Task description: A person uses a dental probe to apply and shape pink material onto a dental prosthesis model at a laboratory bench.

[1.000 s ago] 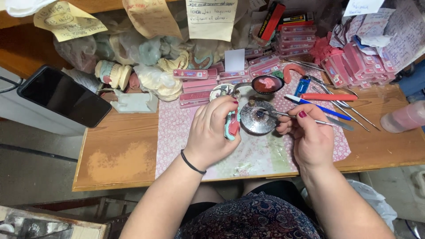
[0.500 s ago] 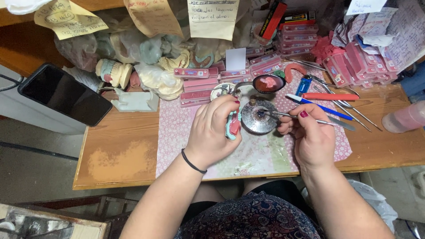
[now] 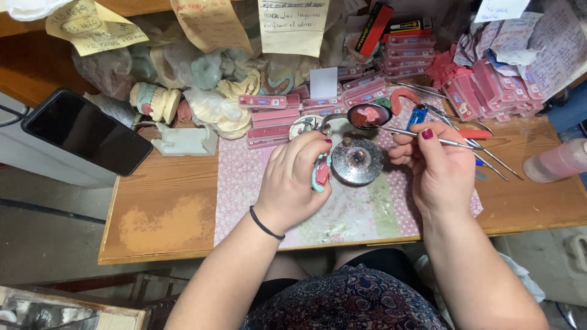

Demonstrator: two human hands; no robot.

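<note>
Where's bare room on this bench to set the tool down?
Free: bare wood between the black phone and floral mat; mat's front strip between the wrists. Crowded: back row of plaster casts, pink boxes, instruments.

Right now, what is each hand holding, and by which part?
Left hand grips a pale teal dental cast around its body; right hand pinches a thin metal instrument mid-shaft.

Dental lab bench: plaster jaw casts (image 3: 153, 101), pink tooth-card boxes (image 3: 391, 58), metal hand instruments (image 3: 483, 143).
</note>
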